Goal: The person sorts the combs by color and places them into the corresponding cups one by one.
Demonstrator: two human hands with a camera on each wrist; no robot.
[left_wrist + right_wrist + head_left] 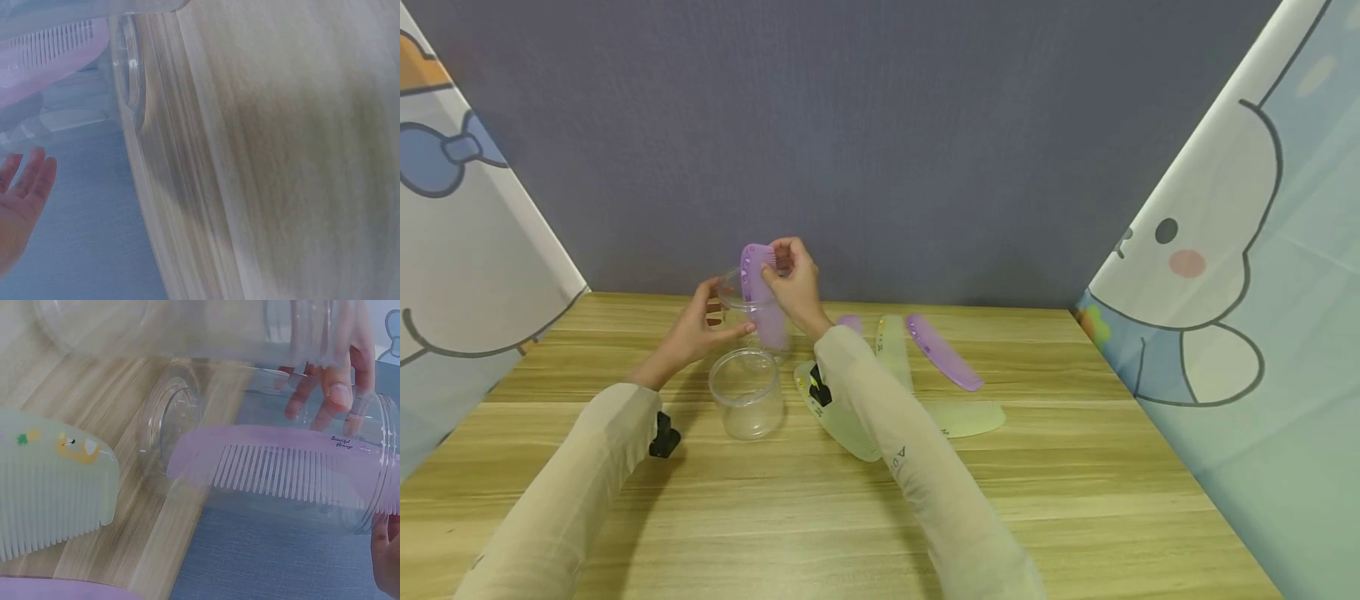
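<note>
Comb, purple with small dark lettering, is nearly upright in the right hand, whose thumb and fingers pinch its upper end; the teeth face that hand, and the lower part runs down inside a clear jar to near its base. Left of the right hand, the left hand grips the jar, thumb across the front and fingers around the far side. A second jar, also clear, stands just nearer the person than the left hand, its mouth upward. To the right of the right hand lie a purple comb and a green comb; another purple one shows only its tip beside the right wrist. Nearer the person than that hand are two more green ones, one partly under the right sleeve, the other to its right. Below both hands spreads a wooden table; beyond them rises a dark wall.
</note>
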